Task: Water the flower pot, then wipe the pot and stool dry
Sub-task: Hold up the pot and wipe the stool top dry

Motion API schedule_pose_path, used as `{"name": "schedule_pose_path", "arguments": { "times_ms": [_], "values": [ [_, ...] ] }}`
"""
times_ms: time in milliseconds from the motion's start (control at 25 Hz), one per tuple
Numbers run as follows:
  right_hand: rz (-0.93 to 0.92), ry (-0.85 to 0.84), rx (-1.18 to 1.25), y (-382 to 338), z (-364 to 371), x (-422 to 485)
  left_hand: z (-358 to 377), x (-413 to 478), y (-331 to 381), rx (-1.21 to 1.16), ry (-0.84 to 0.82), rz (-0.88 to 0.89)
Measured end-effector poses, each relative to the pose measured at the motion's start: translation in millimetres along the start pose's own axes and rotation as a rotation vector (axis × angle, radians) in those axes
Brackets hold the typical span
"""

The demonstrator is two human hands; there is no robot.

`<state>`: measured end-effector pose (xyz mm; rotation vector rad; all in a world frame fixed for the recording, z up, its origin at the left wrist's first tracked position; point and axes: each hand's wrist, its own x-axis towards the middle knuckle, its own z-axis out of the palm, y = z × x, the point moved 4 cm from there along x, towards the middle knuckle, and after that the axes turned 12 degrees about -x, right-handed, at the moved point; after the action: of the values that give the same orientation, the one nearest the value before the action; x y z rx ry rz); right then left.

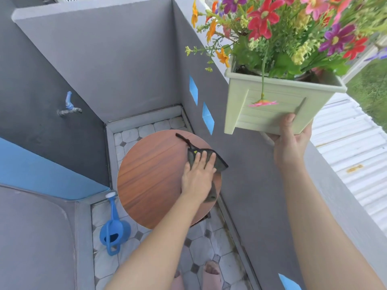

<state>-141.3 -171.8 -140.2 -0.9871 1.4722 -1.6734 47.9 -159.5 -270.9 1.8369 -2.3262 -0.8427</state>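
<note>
At upper right of the frame the right hand [290, 141] grips the flower pot [278, 107] from beneath; at centre the left hand [198, 177] presses the cloth [218, 162] flat on the stool [155, 176]; one-handed, the tilted pot could slip

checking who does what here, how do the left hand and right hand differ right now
The left hand lies flat, palm down, pressing a dark cloth onto the round wooden stool; the right hand is raised, gripping the green flower pot from below. The left hand is low over the tiled floor; the right hand holds its load clear of the stool. Both are bare.
</note>
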Motion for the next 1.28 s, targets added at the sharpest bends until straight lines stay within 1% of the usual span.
{"name": "schedule_pose_path", "arguments": {
  "times_ms": [160,320,400,520,600,680,800,920,1080,1160,1280],
  "values": [
    [0.001,0.006,-0.019,-0.9,0.2,-0.1,-50.6,28.8,-67.6,-0.047,0.157,-0.178],
    [-0.001,0.012,-0.038,-1.7,0.2,0.1,-79.4,3.0,-139.9,-0.032,0.273,-0.328],
    [0.008,0.026,-0.044,-1.3,-0.6,-0.3,-76.6,-28.4,-156.3,-0.060,0.318,-0.392],
    [0.012,0.035,-0.054,-2.1,0.2,-1.3,-50.6,-82.5,-148.2,-0.107,0.373,-0.470],
    [0.017,0.039,-0.054,-2.8,0.5,-1.6,-28.3,-106.2,-125.0,-0.085,0.329,-0.436],
    [0.016,0.041,-0.062,-3.1,0.3,-1.0,-8.8,-112.4,-92.9,-0.024,0.225,-0.314],
    [0.008,0.056,-0.063,-1.4,-1.3,-0.4,13.6,-99.0,-43.1,0.037,0.102,-0.116],
    [0.011,0.077,-0.069,3.0,-4.0,0.9,23.2,-63.2,-5.8,0.007,0.012,-0.027],
    [0.002,0.069,-0.052,5.5,-3.4,2.2,7.5,2.6,17.8,0.037,0.019,0.031],
    [0.022,0.067,-0.039,7.3,-3.1,2.5,-4.0,35.8,11.0,0.021,0.045,-0.014],
    [0.028,0.051,-0.029,6.7,-2.6,1.5,-31.2,65.6,-13.6,0.040,0.148,-0.074]
  ]
}}
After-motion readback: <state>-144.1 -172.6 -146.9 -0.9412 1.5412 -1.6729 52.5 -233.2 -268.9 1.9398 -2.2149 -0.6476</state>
